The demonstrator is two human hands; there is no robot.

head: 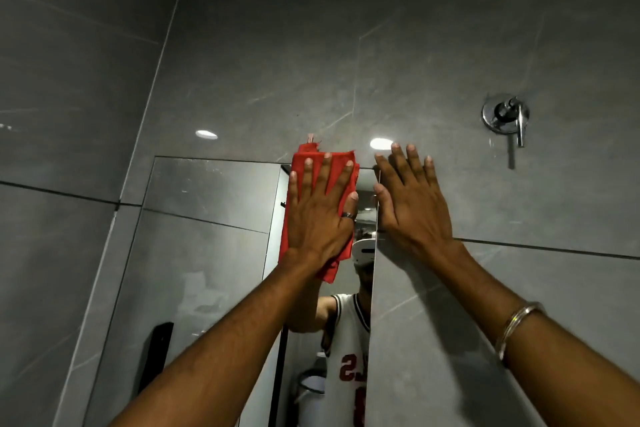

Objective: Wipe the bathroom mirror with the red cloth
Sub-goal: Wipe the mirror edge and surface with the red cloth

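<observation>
The bathroom mirror (194, 253) is fixed to the grey tiled wall; its top edge runs across the middle of the view. My left hand (318, 218) lies flat, fingers spread, pressing the folded red cloth (298, 163) against the mirror's top right corner. The cloth's upper edge reaches just over the mirror's top edge onto the tile. My right hand (412, 204) rests flat and spread on the wall tile just right of the mirror's right edge, holding nothing. My reflection shows in the mirror below the hands.
A chrome wall valve with a lever (507, 114) sticks out of the tile at upper right. The left wall meets this wall at a corner (152, 107). A dark object (157, 354) appears reflected at the mirror's lower left.
</observation>
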